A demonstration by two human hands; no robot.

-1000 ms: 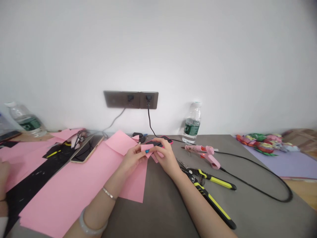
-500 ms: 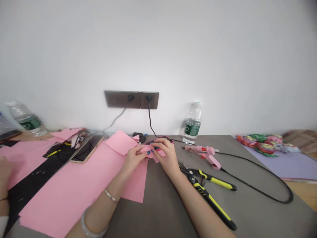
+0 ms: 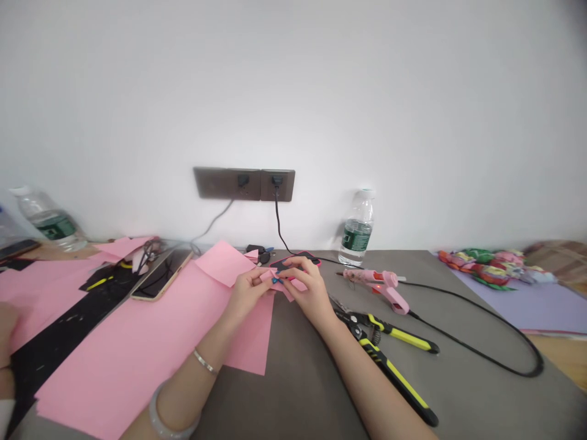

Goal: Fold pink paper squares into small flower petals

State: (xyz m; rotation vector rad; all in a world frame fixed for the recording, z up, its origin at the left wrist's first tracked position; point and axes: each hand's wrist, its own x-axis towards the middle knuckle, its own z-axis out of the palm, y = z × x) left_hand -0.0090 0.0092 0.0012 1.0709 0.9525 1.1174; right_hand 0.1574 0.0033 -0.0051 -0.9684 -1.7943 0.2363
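Observation:
Between both hands is a small folded piece of pink paper (image 3: 287, 289). My left hand (image 3: 247, 294) pinches its left side, and my right hand (image 3: 310, 289) grips it with thumb and fingers from the right. The thumbs, with blue nails, meet at the middle of the piece. Large pink sheets (image 3: 151, 342) lie under my left forearm, with a pink square (image 3: 224, 263) on top. Behind my right hand a dark phone-like object with a pink edge (image 3: 316, 259) is partly hidden.
A pink glue gun (image 3: 373, 278), yellow-black pliers (image 3: 398, 373) and a water bottle (image 3: 356, 235) stand or lie right. A phone (image 3: 161, 276) rests left. Colourful paper pieces (image 3: 498, 266) lie far right. Another person's hand (image 3: 7, 324) is at the left edge.
My thumbs have drawn together on the small pink piece, and its upper part now looks more folded. The other person's hand has shifted slightly.

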